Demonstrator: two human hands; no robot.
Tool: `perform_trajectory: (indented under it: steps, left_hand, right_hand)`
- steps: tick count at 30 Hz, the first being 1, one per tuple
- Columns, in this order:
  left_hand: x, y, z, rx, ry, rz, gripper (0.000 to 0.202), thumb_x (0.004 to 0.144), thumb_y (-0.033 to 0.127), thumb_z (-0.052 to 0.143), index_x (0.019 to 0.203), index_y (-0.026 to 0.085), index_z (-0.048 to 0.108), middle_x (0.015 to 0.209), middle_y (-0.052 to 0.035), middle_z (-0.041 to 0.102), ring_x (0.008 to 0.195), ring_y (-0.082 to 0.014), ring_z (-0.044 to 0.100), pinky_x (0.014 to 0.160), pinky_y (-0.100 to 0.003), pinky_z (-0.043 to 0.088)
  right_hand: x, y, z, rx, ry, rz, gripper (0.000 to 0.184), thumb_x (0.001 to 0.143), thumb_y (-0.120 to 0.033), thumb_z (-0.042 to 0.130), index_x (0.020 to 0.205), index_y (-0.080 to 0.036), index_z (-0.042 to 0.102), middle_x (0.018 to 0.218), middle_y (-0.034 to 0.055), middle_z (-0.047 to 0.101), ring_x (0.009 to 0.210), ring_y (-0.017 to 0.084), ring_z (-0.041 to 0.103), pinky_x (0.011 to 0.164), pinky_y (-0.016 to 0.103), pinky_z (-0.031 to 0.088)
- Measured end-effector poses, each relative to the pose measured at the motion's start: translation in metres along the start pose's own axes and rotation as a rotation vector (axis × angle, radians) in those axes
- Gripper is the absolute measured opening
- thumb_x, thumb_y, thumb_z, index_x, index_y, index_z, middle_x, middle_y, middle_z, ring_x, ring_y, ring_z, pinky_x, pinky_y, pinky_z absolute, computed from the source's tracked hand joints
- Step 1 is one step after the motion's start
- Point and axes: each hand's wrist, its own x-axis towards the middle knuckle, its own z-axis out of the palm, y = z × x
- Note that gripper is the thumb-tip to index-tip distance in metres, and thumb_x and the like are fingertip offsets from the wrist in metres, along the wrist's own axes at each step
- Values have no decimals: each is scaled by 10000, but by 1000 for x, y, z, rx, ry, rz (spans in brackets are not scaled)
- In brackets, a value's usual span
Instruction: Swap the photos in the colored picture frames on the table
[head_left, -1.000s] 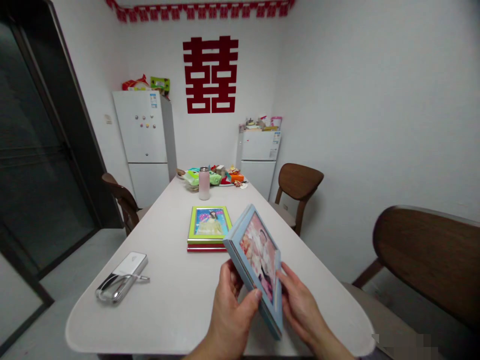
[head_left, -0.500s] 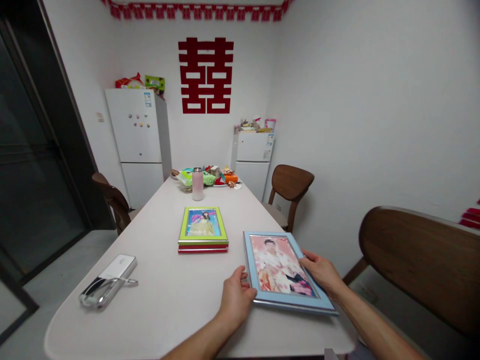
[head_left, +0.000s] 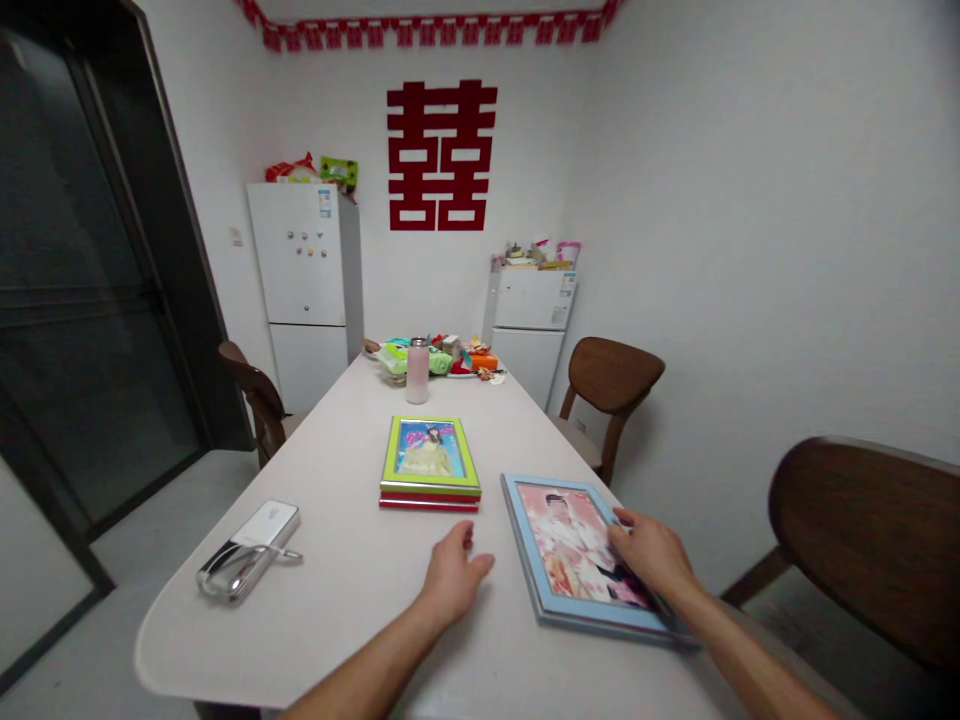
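Note:
My right hand (head_left: 651, 552) grips the right side of a light blue picture frame (head_left: 525, 545), its fingers reaching over the edge onto the photo. The frame lies face up at the near right of the white table, its photo showing a person against pink. To its left, my left hand (head_left: 454, 574) hovers apart from it, thumb and fingers spread, holding nothing. Just beyond the left hand lies a lime green picture frame (head_left: 388, 463), stacked on a red frame (head_left: 430, 504) of which only the front edge shows.
A power bank with a cable (head_left: 251, 550) lies at the table's (head_left: 337, 610) left. Farther back stand a pink bottle (head_left: 418, 372) and a heap of packets (head_left: 457, 357). Wooden chairs (head_left: 615, 375) flank the table. Two white fridges (head_left: 296, 255) stand behind.
My left hand has let go of the blue frame's left edge and moved left, opening. My right hand stays on the frame. The view has turned slightly left.

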Motion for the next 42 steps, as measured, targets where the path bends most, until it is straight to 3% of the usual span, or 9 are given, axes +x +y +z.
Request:
perform_trajectory:
  steps: [5, 9, 12, 18, 24, 28, 32, 37, 42]
  left_hand:
    - [36, 1, -50, -154, 110, -149, 254, 823, 281, 470, 1041, 151, 475, 1047, -57, 512, 873, -177, 535, 730, -378, 454]
    - [42, 10, -60, -326, 146, -191, 262, 819, 282, 476, 1047, 152, 474, 1044, -58, 514, 867, -176, 537, 725, -371, 457]
    - [38, 15, -63, -448, 181, -204, 263, 821, 284, 474, 1049, 153, 472, 1044, -58, 514, 866, -175, 538, 723, -368, 459]
    - [22, 19, -77, -533, 176, -232, 232, 827, 294, 462, 997, 140, 495, 959, -43, 543, 775, -145, 556, 660, -325, 474]
    - [-3, 26, -59, -476, 105, -122, 190, 703, 219, 596, 859, 122, 545, 699, -4, 609, 592, -124, 576, 528, -223, 442]
    - [-21, 47, -55, -411, 105, 10, 255, 635, 207, 613, 869, 142, 535, 756, -21, 628, 624, -149, 585, 557, -235, 450]
    - [-50, 83, -64, -318, 84, 188, 214, 639, 180, 596, 847, 169, 544, 824, -10, 609, 745, -146, 564, 686, -229, 441]
    - [-97, 110, -65, 322, -29, 573, 253, 662, 104, 499, 903, 174, 534, 746, -24, 602, 646, -148, 562, 611, -235, 462]
    - [-116, 94, -60, 709, -187, 892, 296, 602, 86, 474, 889, 118, 536, 851, -148, 639, 800, -231, 604, 706, -289, 482]
  right_hand:
    - [-20, -70, 65, -133, -172, -361, 352, 693, -212, 430, 1002, -128, 576, 1041, 111, 574, 1007, 225, 478, 909, 343, 293]
    - [-37, -118, 119, -191, -296, -560, 446, 620, -133, 491, 1063, -166, 533, 1118, 91, 527, 1036, 218, 434, 889, 342, 288]
    - [-46, -134, 134, -230, -325, -614, 431, 605, -115, 491, 1029, -163, 550, 1070, 119, 533, 1004, 252, 430, 846, 384, 292]
    - [-69, -142, 121, -189, -402, -651, 391, 636, -150, 468, 1017, -151, 557, 882, 83, 585, 851, 203, 490, 781, 331, 346]
    - [-98, -154, 103, 47, -456, -622, 374, 680, -213, 453, 1038, -162, 546, 1001, 78, 581, 918, 189, 505, 824, 336, 373]
    - [-102, -157, 89, 291, -358, -457, 405, 675, -275, 495, 1060, -155, 535, 1031, 92, 566, 929, 202, 508, 844, 366, 373]
    - [-93, -158, 70, 499, -225, -159, 527, 661, -377, 524, 1135, -151, 469, 999, 83, 573, 888, 198, 530, 786, 345, 421]
    - [-98, -166, 45, 817, -259, 69, 558, 686, -445, 505, 1184, -218, 399, 1078, 60, 534, 872, 178, 551, 624, 258, 479]
    - [-115, -160, 36, 958, -370, 201, 622, 676, -389, 549, 1234, -241, 318, 1063, 61, 567, 838, 175, 587, 652, 277, 488]
